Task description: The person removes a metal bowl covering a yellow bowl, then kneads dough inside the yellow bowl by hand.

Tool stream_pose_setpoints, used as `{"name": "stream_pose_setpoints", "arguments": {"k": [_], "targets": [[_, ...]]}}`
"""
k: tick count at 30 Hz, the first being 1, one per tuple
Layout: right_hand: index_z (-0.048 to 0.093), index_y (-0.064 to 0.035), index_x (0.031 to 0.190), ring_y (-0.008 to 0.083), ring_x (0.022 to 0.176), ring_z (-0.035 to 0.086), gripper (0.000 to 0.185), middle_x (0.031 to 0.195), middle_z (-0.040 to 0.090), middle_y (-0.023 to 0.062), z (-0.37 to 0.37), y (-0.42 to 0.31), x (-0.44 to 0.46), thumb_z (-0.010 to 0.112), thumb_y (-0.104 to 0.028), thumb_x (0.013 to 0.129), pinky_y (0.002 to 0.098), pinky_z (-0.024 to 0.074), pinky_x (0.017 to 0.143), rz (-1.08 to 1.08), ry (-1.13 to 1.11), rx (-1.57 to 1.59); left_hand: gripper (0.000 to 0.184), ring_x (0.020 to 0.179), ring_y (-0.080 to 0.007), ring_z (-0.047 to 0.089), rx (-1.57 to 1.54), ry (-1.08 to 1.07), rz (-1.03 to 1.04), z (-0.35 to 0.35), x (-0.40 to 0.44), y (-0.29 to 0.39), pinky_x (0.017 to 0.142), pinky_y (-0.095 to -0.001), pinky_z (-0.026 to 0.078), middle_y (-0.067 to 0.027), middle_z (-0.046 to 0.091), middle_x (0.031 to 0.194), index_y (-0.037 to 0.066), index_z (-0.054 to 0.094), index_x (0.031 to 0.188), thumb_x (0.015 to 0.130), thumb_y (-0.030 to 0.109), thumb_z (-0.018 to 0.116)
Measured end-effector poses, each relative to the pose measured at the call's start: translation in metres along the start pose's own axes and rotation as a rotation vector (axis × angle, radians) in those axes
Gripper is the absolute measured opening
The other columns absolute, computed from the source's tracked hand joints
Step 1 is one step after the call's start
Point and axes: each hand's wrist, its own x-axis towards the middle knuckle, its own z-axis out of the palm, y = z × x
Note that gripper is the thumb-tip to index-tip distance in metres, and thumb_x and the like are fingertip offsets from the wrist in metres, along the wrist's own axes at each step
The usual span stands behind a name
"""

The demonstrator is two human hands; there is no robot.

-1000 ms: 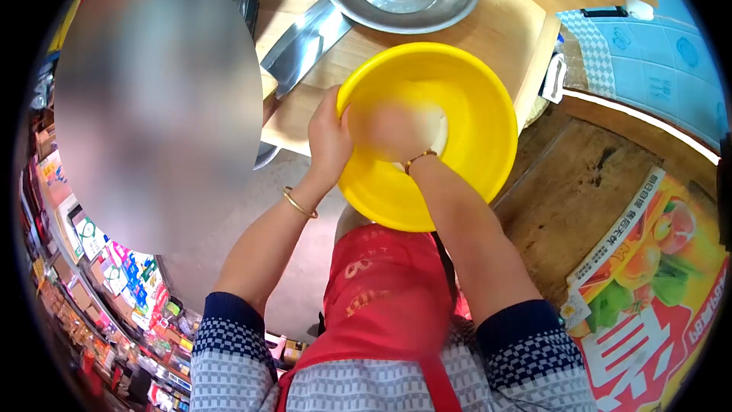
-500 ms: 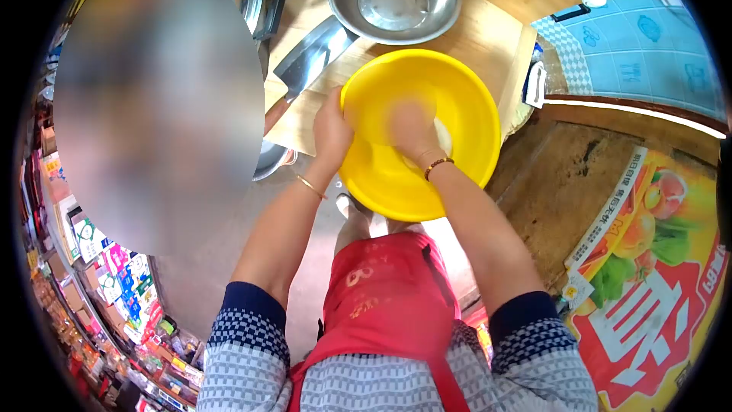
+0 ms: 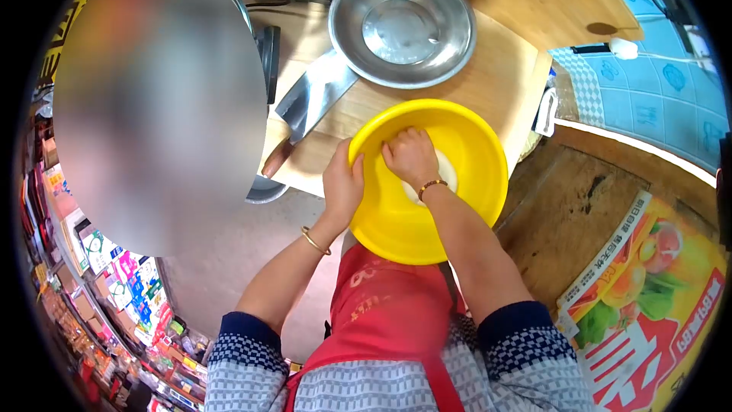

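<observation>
A yellow plastic basin (image 3: 476, 217) stands at the table's front edge, just in front of my red apron. My left hand (image 3: 343, 183) grips its left rim, thumb over the edge. Inside the basin is a smooth white lump of dough (image 3: 447, 174). Over the dough lies my right hand (image 3: 412, 159), its fingers curled into a fist and wearing a beaded bracelet at the wrist. The hand and forearm hide part of the dough.
Behind the basin sits a wide steel bowl (image 3: 402, 27) on the wooden table (image 3: 496, 69). A cleaver (image 3: 316, 95) lies to the left, its tip end under the bowl and its handle at the table's edge. Another person, blurred, is at the left.
My right hand was smeared by motion and now shows clearly as a fist. In view, basin, table and steel bowl sit lower than before. My left hand keeps holding the rim.
</observation>
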Motion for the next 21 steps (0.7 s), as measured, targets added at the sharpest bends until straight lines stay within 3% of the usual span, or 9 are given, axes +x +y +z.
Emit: {"name": "stream_pose_setpoints", "arguments": {"k": [9,12,16,17,21], "targets": [[0.069,-0.0076,0.064,0.0322,0.064,0.063,0.03,0.065,0.065,0.0133,0.007,0.004,0.008,0.057,-0.03,0.08,0.0439,0.0512,0.066,0.018,0.024,0.149,0.026,0.089,-0.0434,0.06,0.029,0.061,0.103,0.004,0.0,-0.005,0.074,-0.0456,0.048,-0.0233,0.063,0.096,0.004,0.053,0.115,0.089,0.008,0.056],[0.069,-0.0079,0.064,0.0328,0.066,0.064,0.03,0.066,0.066,0.0137,0.013,0.003,0.007,0.056,-0.03,0.08,0.0441,0.0519,0.068,0.038,0.017,0.087,0.027,0.088,-0.0439,0.06,0.067,0.088,0.149,0.004,-0.005,-0.011,0.074,-0.0466,0.048,-0.0233,0.063,0.095,0.004,0.053,0.115,0.089,0.009,0.057],[0.07,-0.0059,0.076,0.0324,0.073,0.066,0.036,0.078,0.068,0.0155,-0.001,0.012,-0.006,0.054,-0.035,0.087,0.0441,0.0519,0.07,-0.156,0.028,0.086,0.028,0.089,-0.043,0.061,0.079,0.138,0.154,0.0,-0.001,-0.005,0.075,-0.0474,0.048,-0.023,0.065,0.094,0.005,0.056,0.115,0.087,0.012,0.059],[0.069,-0.0047,0.081,0.0324,0.078,0.065,0.038,0.084,0.068,0.0154,-0.038,-0.001,-0.011,0.053,-0.038,0.089,0.0456,0.0515,0.072,0.002,-0.221,0.104,0.029,0.089,-0.0425,0.062,0.129,0.165,0.17,0.002,-0.004,-0.007,0.075,-0.0476,0.049,-0.0228,0.065,0.094,0.006,0.056,0.115,0.087,0.013,0.06],[0.069,-0.0059,0.079,0.0302,0.075,0.065,0.036,0.085,0.068,0.0135,-0.07,-0.014,-0.052,0.054,-0.037,0.088,0.0446,0.0499,0.073,0.006,-0.135,-0.046,0.029,0.089,-0.0415,0.062,0.122,0.169,0.098,0.005,0.002,-0.016,0.076,-0.0477,0.049,-0.0219,0.066,0.094,0.007,0.057,0.113,0.086,0.015,0.063]]}}
